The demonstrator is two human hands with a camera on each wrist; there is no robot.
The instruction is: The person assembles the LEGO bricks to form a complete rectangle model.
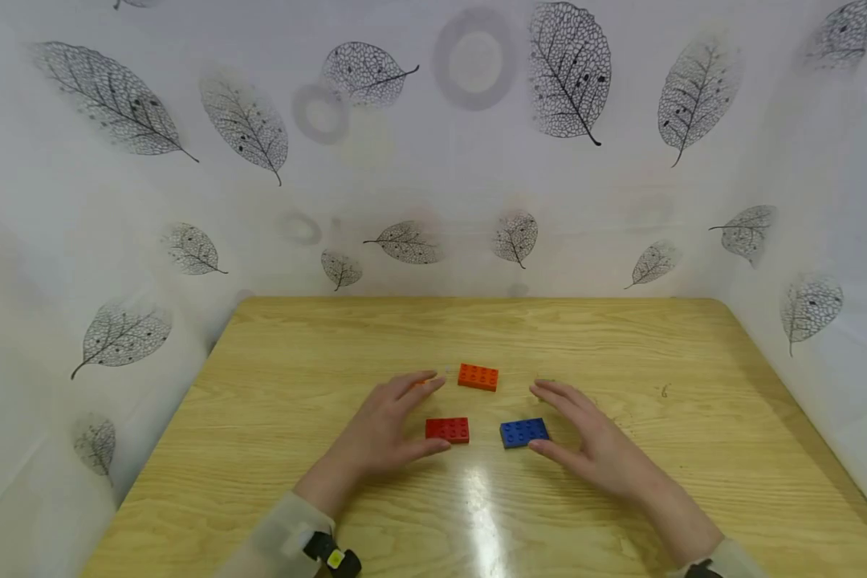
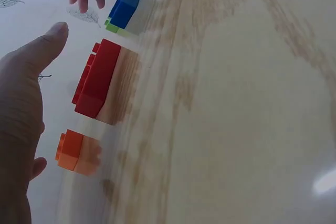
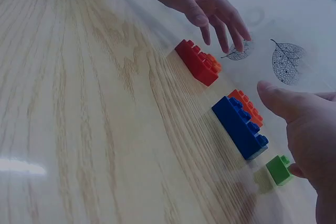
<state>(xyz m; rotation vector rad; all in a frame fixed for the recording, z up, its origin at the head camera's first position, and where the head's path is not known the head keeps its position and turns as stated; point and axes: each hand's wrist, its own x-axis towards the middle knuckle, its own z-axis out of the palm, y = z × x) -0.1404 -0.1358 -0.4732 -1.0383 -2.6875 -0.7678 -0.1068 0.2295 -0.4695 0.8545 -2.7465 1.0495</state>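
Your left hand (image 1: 381, 433) beside the red brick (image 1: 448, 428) and right hand (image 1: 600, 441) beside the blue brick (image 1: 522, 432) on the table (image 1: 607, 337) grip nothing, fingers (image 1: 425, 390) relaxed: you appear to be at the reach step, which next likely calls for pinching 1 brick each.

This is a small screened-off table booth; whether it stands in a home, a lab or an office cannot be told. Pale sheeting (image 1: 433, 172) printed with skeleton leaves (image 1: 570, 72) and soft grey rings (image 1: 441, 60) walls in the wood-grain worktop (image 1: 318, 337) at the back and both sides, hiding whatever lies beyond.
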